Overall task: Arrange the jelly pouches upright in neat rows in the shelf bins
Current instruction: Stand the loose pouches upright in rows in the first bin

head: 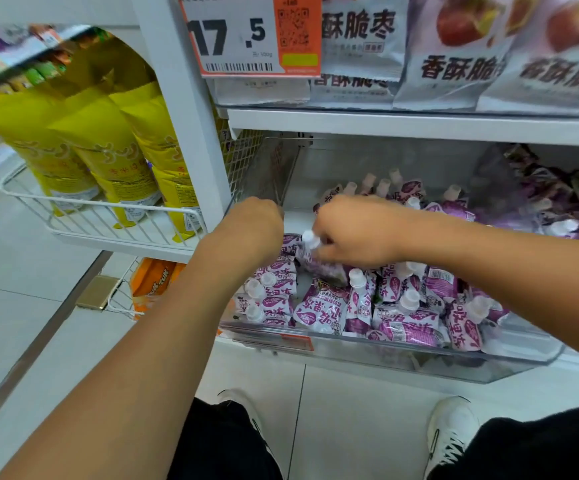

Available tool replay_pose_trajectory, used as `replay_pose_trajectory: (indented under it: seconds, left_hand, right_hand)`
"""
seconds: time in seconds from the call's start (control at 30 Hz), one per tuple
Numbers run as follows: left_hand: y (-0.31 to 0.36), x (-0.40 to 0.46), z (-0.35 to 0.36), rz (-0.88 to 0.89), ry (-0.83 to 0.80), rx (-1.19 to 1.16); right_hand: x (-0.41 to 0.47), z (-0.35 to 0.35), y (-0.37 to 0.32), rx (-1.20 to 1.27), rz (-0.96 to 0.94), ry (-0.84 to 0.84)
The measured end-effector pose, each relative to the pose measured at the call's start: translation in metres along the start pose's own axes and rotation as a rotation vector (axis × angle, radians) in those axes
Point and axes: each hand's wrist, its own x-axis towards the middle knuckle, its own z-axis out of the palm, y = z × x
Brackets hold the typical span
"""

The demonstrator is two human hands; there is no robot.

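right hand (357, 230) has its fingers wrapped round one purple jelly pouch (312, 258) over the clear shelf bin (419, 362), left hand (257, 223) curled over the bin's left side, can't tell its grip

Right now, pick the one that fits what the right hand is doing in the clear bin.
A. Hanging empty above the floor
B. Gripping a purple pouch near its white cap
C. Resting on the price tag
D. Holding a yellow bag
B: the right hand is closed on a purple pouch just below its white cap, inside the clear bin.
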Motion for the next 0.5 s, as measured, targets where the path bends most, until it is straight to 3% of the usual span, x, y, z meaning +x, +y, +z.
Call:
replay_pose_trajectory:
  seconds: [0.07,0.17,0.27,0.4,0.5]
  left_hand:
    - [-0.002,-0.001,-0.006,0.047,0.001,0.039]
    - [-0.002,-0.001,-0.009,0.073,-0.032,0.069]
    - [-0.002,-0.003,-0.009,0.086,-0.043,0.083]
    - [0.0,-0.005,-0.009,0.034,-0.021,0.008]
    - [-0.005,-0.007,-0.003,-0.073,0.103,-0.097]
  right_hand:
    - [-0.008,-0.015,0.011,0.209,0.033,0.12]
    - [-0.007,-0.024,0.024,0.337,0.16,0.323]
    - [0.017,-0.014,0.025,0.382,0.276,0.362]
    - [0.071,0.007,0.018,0.363,0.17,0.104]
    - [0.086,0.014,0.013,0.41,0.157,-0.154]
